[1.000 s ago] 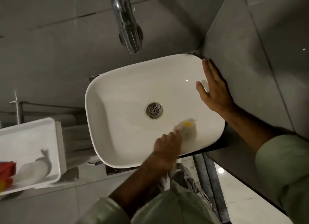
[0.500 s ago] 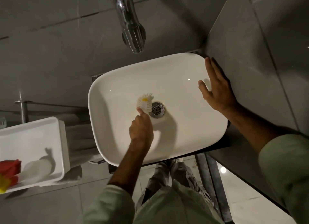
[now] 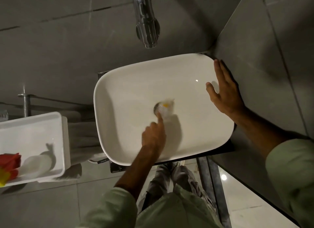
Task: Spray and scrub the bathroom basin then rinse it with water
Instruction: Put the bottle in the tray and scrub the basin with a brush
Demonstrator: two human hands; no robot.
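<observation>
A white rectangular basin [image 3: 129, 84] sits below a chrome tap [image 3: 147, 28]. My left hand [image 3: 153, 135] grips a small white scrub brush with a yellow spot [image 3: 166, 107], blurred with motion, pressed on the basin floor over the metal drain [image 3: 156, 108], which it mostly hides. My right hand [image 3: 224, 95] lies flat and open against the grey wall tile at the basin's right rim, holding nothing.
A white tray [image 3: 56, 124] at the left holds a white spray bottle [image 3: 36, 163] lying down and a red and yellow cloth [image 3: 9, 164]. Grey tiled walls close in behind and to the right. A metal rail post [image 3: 25, 105] stands left of the basin.
My left hand swept the brush from the basin's near right part to the left of the drain, then slightly right onto the drain. My right hand has stayed on the wall.
</observation>
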